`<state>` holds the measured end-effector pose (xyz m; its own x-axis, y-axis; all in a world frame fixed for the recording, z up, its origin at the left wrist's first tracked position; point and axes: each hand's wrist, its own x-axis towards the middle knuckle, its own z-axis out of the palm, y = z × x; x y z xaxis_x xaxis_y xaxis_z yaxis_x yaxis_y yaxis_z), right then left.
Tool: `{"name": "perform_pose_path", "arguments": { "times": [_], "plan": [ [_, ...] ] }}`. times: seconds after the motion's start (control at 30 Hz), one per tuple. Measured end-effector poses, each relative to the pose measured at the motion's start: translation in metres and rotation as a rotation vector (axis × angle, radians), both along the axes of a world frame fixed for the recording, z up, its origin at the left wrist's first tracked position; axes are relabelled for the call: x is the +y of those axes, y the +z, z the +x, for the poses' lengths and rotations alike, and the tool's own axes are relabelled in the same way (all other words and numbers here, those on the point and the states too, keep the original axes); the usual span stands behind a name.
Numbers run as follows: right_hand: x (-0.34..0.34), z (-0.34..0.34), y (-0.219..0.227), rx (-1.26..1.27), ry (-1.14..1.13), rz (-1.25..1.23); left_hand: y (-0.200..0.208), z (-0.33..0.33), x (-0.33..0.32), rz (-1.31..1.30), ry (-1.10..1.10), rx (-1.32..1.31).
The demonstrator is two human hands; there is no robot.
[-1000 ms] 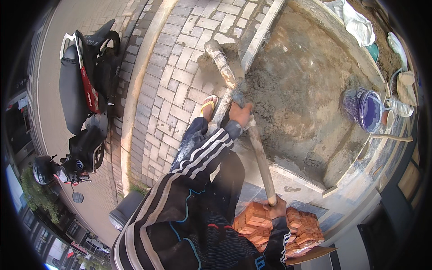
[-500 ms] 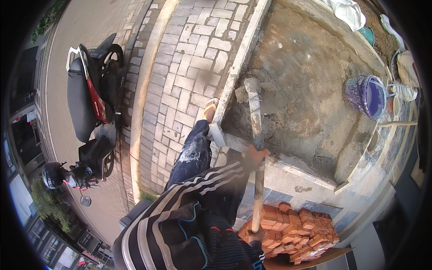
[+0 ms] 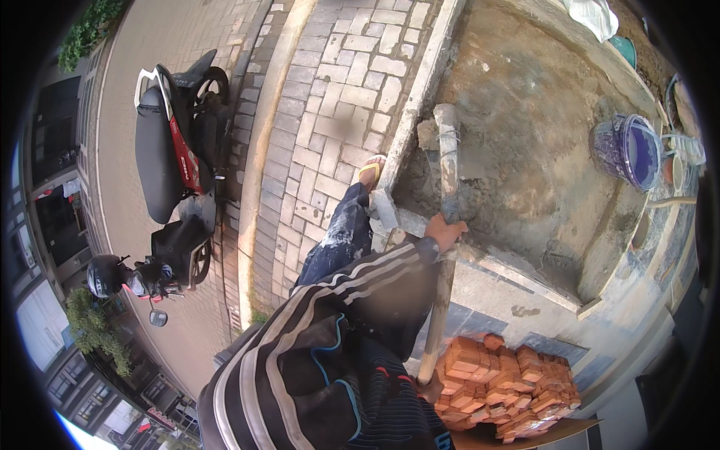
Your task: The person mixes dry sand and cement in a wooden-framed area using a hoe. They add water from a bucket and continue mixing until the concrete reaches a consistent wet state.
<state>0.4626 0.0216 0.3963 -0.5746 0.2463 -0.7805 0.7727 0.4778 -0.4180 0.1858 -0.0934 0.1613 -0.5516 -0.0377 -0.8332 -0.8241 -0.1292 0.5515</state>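
A long-handled hoe (image 3: 448,166), its head caked with grey cement, reaches into a low-walled bed of wet mortar (image 3: 517,142). Its blade is mostly hidden by clinging mortar. My left hand (image 3: 445,233) is wrapped round the shaft about midway, above the bed's near wall. Closer to my body, my right hand (image 3: 430,391) grips the bare wooden end; my clothing partly covers it. The striped sleeve (image 3: 300,322) of my left arm crosses the lower middle. My left foot, in a yellow-strapped sandal (image 3: 370,172), stands on paving beside the bed's left wall.
Stacked orange bricks (image 3: 506,386) lie at the lower right. A purple bucket (image 3: 626,152) stands at the bed's right side, with a white sack (image 3: 591,16) at the far edge. A parked motorcycle (image 3: 161,157) and another with a helmet (image 3: 105,275) are at left.
The whole view has shifted, so the scene sits farther right and slightly higher. The hoe head and my left hand have moved slightly farther from me. Both hands keep their grip.
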Motion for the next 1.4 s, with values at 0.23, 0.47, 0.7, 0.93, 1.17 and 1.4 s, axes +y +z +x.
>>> {"name": "perform_pose_path", "arguments": {
  "times": [0.23, 0.47, 0.7, 0.93, 1.17, 1.4],
  "plan": [
    [-0.059, -0.081, -0.002, 0.073, 0.172, 0.030, 0.078, -0.096, -0.144, 0.220, 0.200, 0.113],
    [-0.150, -0.300, -0.040, 0.104, 0.501, 0.075, -0.046, -0.200, -0.295, 0.260, 0.582, 0.006],
    [-0.202, -0.451, -0.166, -0.058, 0.861, 0.210, -0.268, -0.242, -0.360, 0.382, 0.743, -0.272],
    [-0.167, -0.502, -0.220, -0.157, 1.004, 0.314, -0.330, -0.233, -0.304, 0.526, 0.876, -0.451],
    [-0.159, -0.530, -0.236, -0.245, 0.983, 0.326, -0.330, -0.246, -0.286, 0.382, 0.801, -0.427],
    [-0.158, -0.541, -0.202, -0.310, 0.927, 0.406, -0.318, -0.275, -0.243, 0.426, 0.743, -0.470]
  ]
}}
